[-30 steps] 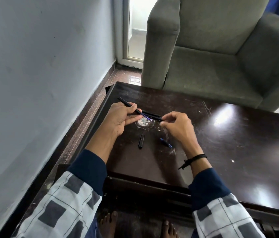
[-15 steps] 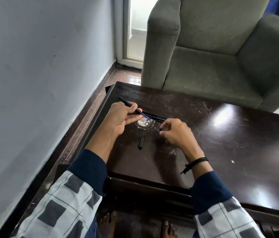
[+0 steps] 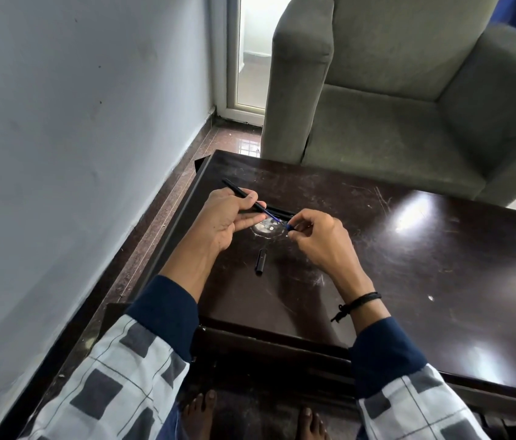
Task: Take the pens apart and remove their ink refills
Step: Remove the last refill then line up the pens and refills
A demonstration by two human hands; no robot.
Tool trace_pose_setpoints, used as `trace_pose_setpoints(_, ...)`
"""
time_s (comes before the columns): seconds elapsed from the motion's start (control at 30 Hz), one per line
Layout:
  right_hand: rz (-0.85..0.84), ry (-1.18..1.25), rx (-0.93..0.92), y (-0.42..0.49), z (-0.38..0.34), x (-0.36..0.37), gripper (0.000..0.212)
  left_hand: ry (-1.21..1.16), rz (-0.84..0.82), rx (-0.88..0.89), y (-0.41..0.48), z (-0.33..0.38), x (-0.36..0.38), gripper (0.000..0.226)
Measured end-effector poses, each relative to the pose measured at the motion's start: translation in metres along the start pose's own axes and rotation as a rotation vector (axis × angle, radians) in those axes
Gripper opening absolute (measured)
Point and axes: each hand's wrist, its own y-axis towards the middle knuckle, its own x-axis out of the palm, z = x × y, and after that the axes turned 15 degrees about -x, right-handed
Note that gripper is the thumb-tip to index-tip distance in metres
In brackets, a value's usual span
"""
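Slim black plastic pen barrel [image 3: 240, 192]: above dark wooden table [image 3: 409, 281], left hand [image 3: 223, 222] curled round it. Thin blue ink refill [image 3: 270, 214] protrudes; right hand [image 3: 320, 241] pinches its tip. Light, bendy, probably slick; pull straight from the tip.

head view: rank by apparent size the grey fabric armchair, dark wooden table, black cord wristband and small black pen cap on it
1. grey fabric armchair and dark wooden table: about alike, both cropped, so unranked.
2. black cord wristband.
3. small black pen cap.
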Motion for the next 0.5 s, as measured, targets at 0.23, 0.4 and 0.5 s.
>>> trace_pose_setpoints(0.23, 0.006, -0.020, -0.052, 0.001, 0.001, 0.004, 0.010, 0.033, -0.012, -0.007, -0.001, -0.004, 0.004, 0.008)
trace_pose_setpoints(0.4, 0.022, 0.008, -0.062, 0.001, 0.001, 0.005, 0.010, 0.050, -0.021, -0.015, -0.002, -0.007, 0.008, 0.005)
trace_pose_setpoints(0.5, 0.018, 0.009, -0.073, 0.001, -0.001, 0.006, 0.013, 0.077, -0.021, -0.010, -0.003, -0.010, 0.011, 0.004)
